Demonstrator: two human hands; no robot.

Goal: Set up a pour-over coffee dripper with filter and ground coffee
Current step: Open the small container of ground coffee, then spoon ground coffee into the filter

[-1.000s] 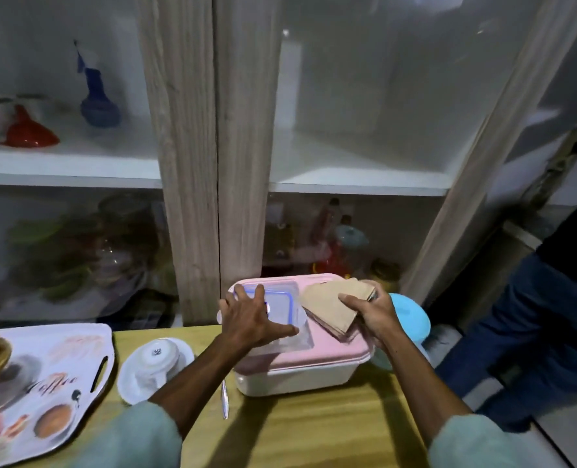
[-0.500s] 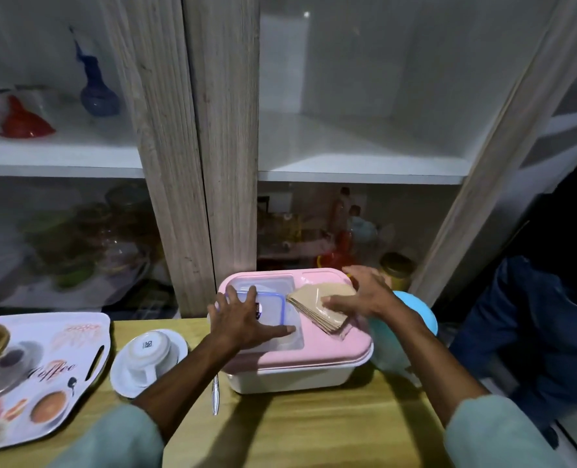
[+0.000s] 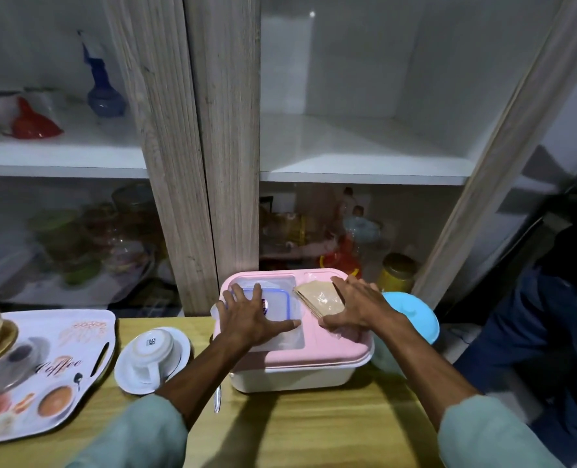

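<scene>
A: Where are the filters (image 3: pixel 319 298) now?

B: On the pink lid (image 3: pixel 331 349) of the box (image 3: pixel 290 378), on its right half. They are a brown stack in a fan shape. The wide edge is toward the cupboard and the stack gets narrow toward the person.

A: And which hand is nearer?

B: The right hand (image 3: pixel 358 307). It lies flat on the right part of the stack, with the fingers (image 3: pixel 343 287) straight and a little spread, pointing up and left. They press on the paper and pinch nothing. The thumb is at the near end of the stack, where I think there is some clear wrap, but I cannot tell for sure.

A: The left hand (image 3: pixel 251 315)?

B: Flat too, fingers spread, on the clear container (image 3: pixel 280 305) with the blue rim, which sits in the left part of the lid. It is just beside the filters but does not touch them.

A: So what does the next move need?

B: I judge that one filter must come off the top. The free side of the stack is to the left of the right fingers, so they can slide or curl that way.
</scene>
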